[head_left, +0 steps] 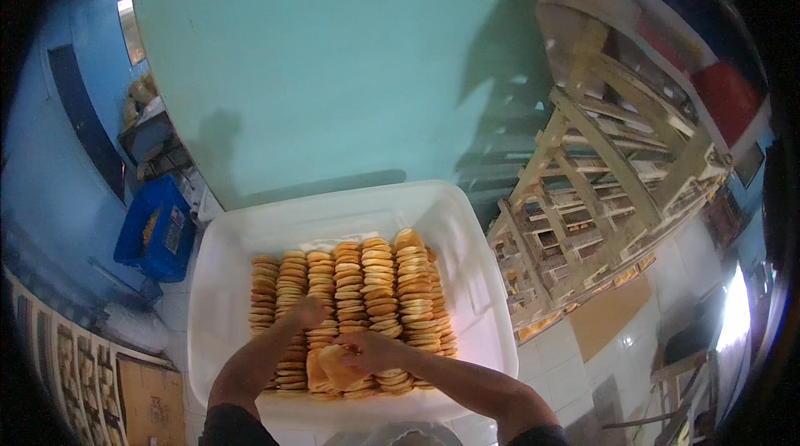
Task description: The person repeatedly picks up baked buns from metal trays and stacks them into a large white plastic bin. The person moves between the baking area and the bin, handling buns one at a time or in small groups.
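Observation:
A large white plastic tub [475, 279] holds several rows of round golden-brown baked rounds [375, 288], standing on edge and packed side by side. My left hand [307, 313] rests on top of the rows near the middle, fingers pressing down on them. My right hand [367, 351] is closed around a few of the rounds [332, 367] at the near end of the tub, lifted slightly above the rows. Both forearms come in from the lower edge.
A pale green wall [333, 54] rises behind the tub. A wooden rack [600, 188] with slatted shelves stands at the right. A blue crate [158, 229] sits on the floor at the left. Trays of baked goods [79, 363] line the lower left.

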`<state>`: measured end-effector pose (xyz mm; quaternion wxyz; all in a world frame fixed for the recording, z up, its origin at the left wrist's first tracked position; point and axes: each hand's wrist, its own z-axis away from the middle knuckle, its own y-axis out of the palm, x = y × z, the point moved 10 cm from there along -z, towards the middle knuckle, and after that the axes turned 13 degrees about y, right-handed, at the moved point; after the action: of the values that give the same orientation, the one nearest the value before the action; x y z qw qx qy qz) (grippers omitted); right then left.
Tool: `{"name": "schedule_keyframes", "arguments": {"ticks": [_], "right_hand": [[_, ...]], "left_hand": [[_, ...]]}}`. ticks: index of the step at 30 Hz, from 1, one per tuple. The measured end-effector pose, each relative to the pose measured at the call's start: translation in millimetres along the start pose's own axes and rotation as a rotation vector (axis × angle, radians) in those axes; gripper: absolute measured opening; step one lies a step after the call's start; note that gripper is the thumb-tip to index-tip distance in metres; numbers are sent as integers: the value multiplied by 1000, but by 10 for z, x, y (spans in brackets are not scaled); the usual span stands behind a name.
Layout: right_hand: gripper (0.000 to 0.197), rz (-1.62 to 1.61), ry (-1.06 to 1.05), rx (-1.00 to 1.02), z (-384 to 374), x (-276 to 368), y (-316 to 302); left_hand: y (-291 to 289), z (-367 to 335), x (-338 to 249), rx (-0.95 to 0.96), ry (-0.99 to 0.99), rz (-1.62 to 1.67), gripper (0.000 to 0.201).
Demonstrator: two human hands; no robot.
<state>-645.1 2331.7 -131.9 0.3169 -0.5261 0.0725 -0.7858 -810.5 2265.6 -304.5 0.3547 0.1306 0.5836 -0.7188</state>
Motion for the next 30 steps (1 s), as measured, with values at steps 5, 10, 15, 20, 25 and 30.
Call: {"name": "schedule_keyframes", "arguments": {"ticks": [5,10,15,20,25,30], "right_hand": [[31,-48,189,-388,360,-551,-1329],[22,232,166,-1049,617,-735,-2716],[21,116,191,-1184,144,-1042,-3133],[24,117,309,-1163,-543,-1560,-2986],[35,-177,514,-923,-984,-2046,-2689],[40,73,626,-844,-1084,-2067,-2612]], "left_hand": [[-788,-1685,14,-785,218,711,31],[-704,-3103,-146,-680,27,225,18],[-789,-2904,-622,-726,123,-179,21],[-1057,-2396,-1051,-527,184,2,21],[-1180,-2249,-1097,-539,129,134,30],[-1249,-2062,-1065,-706,148,70,28]]}}
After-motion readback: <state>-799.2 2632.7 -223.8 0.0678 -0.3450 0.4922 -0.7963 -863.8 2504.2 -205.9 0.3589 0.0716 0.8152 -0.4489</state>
